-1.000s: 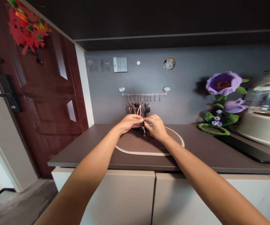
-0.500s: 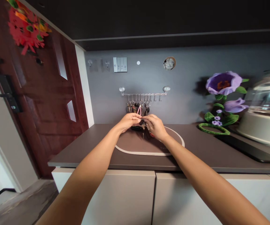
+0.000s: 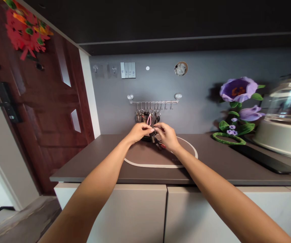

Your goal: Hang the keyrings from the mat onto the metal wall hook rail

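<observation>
Left hand (image 3: pixel 140 132) and right hand (image 3: pixel 168 136) pinch small bunch of dark metal keys (image 3: pixel 152 136) between fingertips | below hands: brown oval pale-rimmed mat (image 3: pixel 145 160) | advisable: firm left pinch, light right fingertips

This is a home, most likely its entrance area. A dark red panelled door (image 3: pixel 48 118) with a lever-handle lock (image 3: pixel 8 103) and a flower decoration (image 3: pixel 25 32) stands beside the tabletop (image 3: pixel 92 155), above which a hook rail (image 3: pixel 155 102) carries bunches of keys (image 3: pixel 157 118).
</observation>
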`<state>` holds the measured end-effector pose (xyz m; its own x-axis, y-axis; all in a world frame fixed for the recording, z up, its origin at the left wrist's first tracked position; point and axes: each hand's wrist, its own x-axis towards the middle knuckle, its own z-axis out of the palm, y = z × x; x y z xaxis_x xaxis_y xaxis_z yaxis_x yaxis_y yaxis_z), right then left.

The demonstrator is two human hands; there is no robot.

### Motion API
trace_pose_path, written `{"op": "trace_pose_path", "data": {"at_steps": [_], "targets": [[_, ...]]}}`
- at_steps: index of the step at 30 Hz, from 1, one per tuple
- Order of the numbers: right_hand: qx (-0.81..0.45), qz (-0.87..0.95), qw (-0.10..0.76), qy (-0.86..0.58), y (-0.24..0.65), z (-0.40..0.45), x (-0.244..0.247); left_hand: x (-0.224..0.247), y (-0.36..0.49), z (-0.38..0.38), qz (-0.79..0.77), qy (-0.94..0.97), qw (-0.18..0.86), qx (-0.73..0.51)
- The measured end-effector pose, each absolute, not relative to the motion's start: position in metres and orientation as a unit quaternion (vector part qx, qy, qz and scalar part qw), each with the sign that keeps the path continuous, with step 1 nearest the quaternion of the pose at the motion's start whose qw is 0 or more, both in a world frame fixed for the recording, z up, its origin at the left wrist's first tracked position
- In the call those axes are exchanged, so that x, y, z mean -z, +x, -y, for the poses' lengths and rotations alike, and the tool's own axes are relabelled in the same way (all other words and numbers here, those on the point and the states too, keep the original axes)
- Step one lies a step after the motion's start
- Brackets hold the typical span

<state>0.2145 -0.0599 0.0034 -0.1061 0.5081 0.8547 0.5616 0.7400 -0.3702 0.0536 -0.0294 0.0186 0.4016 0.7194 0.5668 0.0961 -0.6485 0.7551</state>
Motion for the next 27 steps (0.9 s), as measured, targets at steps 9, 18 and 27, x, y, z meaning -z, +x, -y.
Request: {"op": "trace_pose_path", "data": {"at_steps": [9,18,27], "targets": [[-0.151,0.701,0.604,-0.348,0.215,0.051,0.001,-0.014,0.056,0.023,-0.247,0.739,0.351,-0.519],[-0.284,0.655,0.618,-0.328,0.209,0.052,0.0,-0.008,0.064,0.016,-0.229,0.636,0.485,-0.554],[-0.331,0.625,0.637,-0.306,0.21,0.048,0.003,-0.001,0.069,0.015,-0.233,0.633,0.489,-0.553]]}}
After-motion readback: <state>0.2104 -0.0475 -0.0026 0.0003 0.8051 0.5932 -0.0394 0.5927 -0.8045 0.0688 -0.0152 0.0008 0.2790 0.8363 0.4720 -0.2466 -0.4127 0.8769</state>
